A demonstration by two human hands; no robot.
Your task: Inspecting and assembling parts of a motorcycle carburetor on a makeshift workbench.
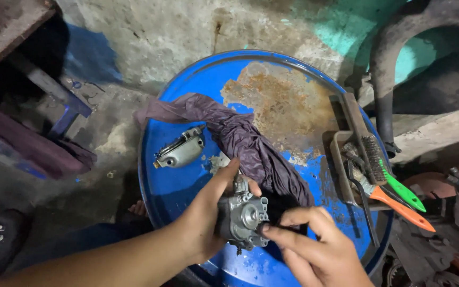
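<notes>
Two bare hands work over a blue drum lid whose middle is rusted through to brown. Much of the grey metal carburettor body is hidden: the left hand wraps its near side, thumb stretched up along the top and fingers curled out of sight behind it, so only the face with its round port and small fittings shows. It is held just above the lid's near edge, between the two hands. The right hand is cut off at the lower border; its thumb and forefinger are pressed together in a pinch at the carburettor's right face, on something too small and dark to make out, and the other fingers are folded beneath.

A crumpled purple-grey cloth runs from the lid's far left edge down to just behind the carburettor, its lower end lost in a dark patch behind the right hand. A second grey metal casting lies on the lid well to the left of the cloth. At the right rim a grimy tray holds a wire brush, and beside it two tools with a green handle and an orange handle jut past the lid's edge; their working ends are buried among the tray's clutter. A dark curved hose arches behind.
</notes>
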